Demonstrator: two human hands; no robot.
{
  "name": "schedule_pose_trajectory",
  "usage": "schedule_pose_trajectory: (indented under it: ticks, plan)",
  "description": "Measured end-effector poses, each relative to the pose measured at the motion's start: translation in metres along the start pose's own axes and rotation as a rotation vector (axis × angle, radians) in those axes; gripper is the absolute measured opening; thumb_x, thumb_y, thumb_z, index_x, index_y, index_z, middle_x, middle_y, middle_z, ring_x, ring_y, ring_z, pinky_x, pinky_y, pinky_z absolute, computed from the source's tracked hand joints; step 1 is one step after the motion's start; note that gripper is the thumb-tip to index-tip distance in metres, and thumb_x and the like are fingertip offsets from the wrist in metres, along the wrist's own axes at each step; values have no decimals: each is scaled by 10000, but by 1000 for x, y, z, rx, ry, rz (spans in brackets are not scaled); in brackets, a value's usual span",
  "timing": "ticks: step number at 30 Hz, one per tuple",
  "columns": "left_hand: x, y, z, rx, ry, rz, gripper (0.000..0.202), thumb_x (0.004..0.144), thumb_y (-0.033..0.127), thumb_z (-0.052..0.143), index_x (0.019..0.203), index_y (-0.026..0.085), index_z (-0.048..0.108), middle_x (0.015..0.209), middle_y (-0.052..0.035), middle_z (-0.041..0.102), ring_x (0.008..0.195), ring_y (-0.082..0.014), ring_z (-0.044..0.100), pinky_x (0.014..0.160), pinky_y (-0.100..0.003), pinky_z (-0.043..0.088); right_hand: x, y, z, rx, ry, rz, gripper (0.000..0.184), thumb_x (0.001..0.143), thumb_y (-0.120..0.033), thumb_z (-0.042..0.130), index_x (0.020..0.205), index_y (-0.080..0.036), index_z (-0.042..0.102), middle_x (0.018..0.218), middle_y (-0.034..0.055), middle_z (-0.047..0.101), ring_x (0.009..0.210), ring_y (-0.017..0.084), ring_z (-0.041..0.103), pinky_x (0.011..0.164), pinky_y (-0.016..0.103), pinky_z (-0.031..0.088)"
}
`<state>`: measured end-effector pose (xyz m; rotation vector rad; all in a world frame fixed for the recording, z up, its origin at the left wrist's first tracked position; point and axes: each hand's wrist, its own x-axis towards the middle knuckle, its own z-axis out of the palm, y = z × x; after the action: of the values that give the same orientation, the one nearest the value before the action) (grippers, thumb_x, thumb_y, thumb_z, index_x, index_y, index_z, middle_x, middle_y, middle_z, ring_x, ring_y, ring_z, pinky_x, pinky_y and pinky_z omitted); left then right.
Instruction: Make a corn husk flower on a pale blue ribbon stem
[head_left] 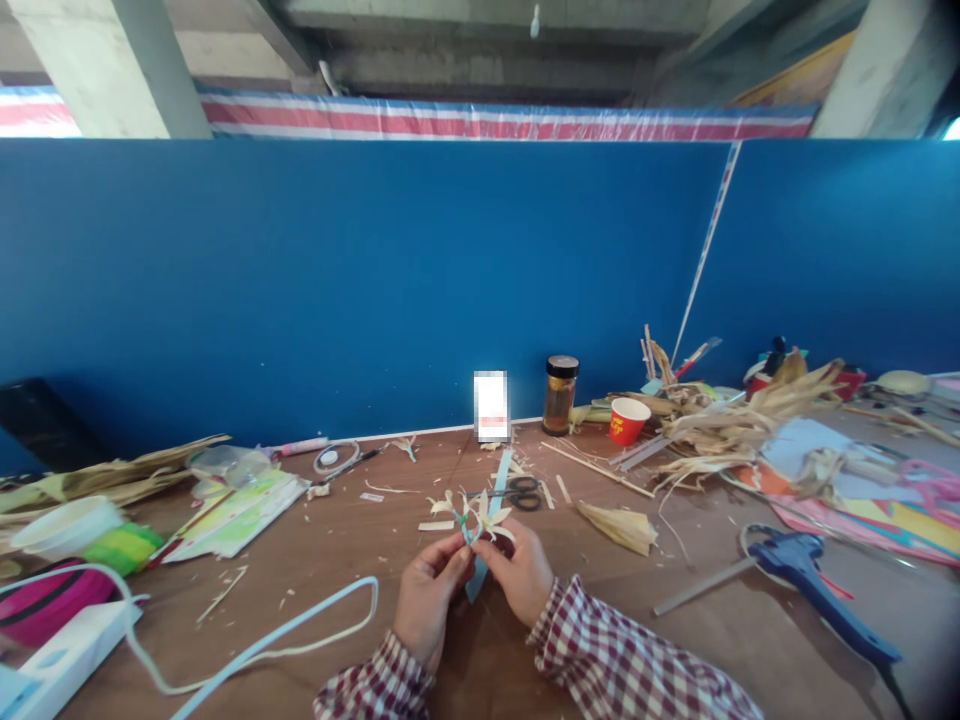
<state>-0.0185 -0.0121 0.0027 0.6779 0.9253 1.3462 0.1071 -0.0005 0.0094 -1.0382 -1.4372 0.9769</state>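
Observation:
My left hand [429,595] and my right hand [523,572] meet low in the middle of the view, both closed with fingertips together. Between them is a small spray of pale corn-husk flowers [490,520] with green-wrapped stems. My left thumb and finger pinch the stems, while my right fingers grip just below the larger bloom. A light blue-green paper strip [500,474] runs under the hands; whether the fingers touch it I cannot tell. Just behind lie black-handled scissors [525,493], partly covered by the strip and flowers. Another husk flower [406,447] rests farther back on the table.
A blue glue gun [806,565] lies at right, near a loose husk [622,527] and a husk pile [772,420]. A dark-lidded jar [560,397] and red paper cup [628,421] stand at the back. At left are a white cable [300,650] and power strip [79,650].

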Motion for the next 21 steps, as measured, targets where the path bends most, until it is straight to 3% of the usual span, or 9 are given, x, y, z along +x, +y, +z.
schedule_pose_trajectory:
  ticks: [21]
  plan:
    - [-1,5,4,-3,-25,-9,343,555,255,769,861,132,673,794,-69,708,717,-161,648,698,-257,497,3,1,3,163,-45,105,149,753,-297,587,810,-160,576,707,8,602,549,110,515,452,202,396]
